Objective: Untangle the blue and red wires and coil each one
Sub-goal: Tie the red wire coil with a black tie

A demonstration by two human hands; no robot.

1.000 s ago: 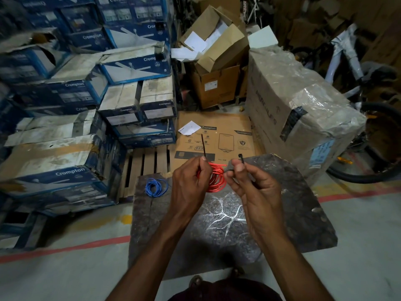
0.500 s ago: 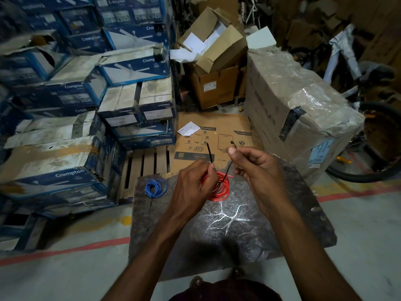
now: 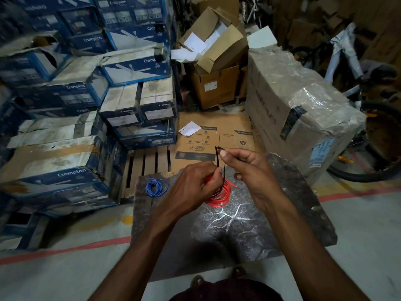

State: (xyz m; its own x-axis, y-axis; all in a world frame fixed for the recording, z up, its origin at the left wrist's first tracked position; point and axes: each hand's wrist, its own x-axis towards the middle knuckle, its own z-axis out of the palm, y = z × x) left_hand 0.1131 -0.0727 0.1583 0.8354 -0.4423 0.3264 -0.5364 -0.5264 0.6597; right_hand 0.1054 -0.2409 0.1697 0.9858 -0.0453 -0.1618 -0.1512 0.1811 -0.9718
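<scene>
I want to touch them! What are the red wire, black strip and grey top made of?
The red wire is likely plastic-coated: smooth, glossy, bending in springy loops. The black strip is probably plastic: thin, stiffly upright. The grey top looks like stone, mottled with white veins.

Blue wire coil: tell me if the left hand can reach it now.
Probably yes. The blue wire coil lies open on the slab just left of the left hand, nothing between; but that hand grips the red wire coil and must free itself first.

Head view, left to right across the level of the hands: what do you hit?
Crompton boxes → blue wire coil → left hand → red wire coil → right hand → plastic-wrapped carton → bicycle wheel
</scene>
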